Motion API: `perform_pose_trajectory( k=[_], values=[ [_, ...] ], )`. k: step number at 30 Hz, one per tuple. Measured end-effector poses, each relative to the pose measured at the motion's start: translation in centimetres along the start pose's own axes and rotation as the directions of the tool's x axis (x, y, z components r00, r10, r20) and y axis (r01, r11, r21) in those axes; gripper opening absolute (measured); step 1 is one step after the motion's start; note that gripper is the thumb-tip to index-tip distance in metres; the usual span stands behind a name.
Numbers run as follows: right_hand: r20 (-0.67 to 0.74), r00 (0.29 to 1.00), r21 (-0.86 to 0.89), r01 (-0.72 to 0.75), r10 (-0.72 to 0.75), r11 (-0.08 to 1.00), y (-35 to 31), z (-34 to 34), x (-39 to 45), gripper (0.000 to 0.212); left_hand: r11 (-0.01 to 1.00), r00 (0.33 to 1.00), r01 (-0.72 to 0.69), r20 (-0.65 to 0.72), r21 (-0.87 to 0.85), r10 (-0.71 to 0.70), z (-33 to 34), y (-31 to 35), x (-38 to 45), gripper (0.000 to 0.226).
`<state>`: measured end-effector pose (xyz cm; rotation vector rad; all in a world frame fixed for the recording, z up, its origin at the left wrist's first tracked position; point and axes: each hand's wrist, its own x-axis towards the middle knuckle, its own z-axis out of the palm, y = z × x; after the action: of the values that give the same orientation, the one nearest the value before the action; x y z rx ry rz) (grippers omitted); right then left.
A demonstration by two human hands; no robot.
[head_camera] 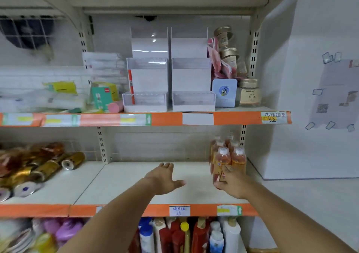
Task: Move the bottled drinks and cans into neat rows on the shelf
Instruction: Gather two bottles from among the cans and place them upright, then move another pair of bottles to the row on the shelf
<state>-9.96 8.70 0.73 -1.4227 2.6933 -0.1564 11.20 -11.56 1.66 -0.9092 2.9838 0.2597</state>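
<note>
Bottles [228, 155], shelf's right end: right hand [231, 182] gripping front one; may topple neighbours. Left hand [165, 177] spread, empty. Cans [38, 167] may roll.

A cream metal rack [254, 44] with slotted uprights stands against a pale tiled wall [159, 146]. Orange strips [233, 118] edge its boards. To the right, a white wall [320, 29] carries a taped paper [334, 95]. Light is flat and even.
</note>
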Motion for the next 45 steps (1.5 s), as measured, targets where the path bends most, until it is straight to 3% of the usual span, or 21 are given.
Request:
perform_pose_trajectory(
  k=[16,32,45],
  values=[
    [0.048,0.961,-0.005,0.273,-0.272,0.962,-17.7,0.5,2.6,0.093,0.959,0.954,0.283,-0.104,0.000,-0.281,-3.2,-15.9,-12.6,0.106],
    [0.060,0.842,0.004,0.536,-0.535,0.844,-35.2,1.9,8.3,0.089,0.833,0.819,0.551,-0.158,-0.051,-0.551,-4.6,-28.7,-23.0,0.103],
    [0.098,0.701,0.013,0.709,-0.706,0.705,-48.1,2.4,15.2,0.087,0.689,0.673,0.716,-0.152,-0.114,-0.724,-5.5,-37.8,-24.5,0.105]
  ],
)
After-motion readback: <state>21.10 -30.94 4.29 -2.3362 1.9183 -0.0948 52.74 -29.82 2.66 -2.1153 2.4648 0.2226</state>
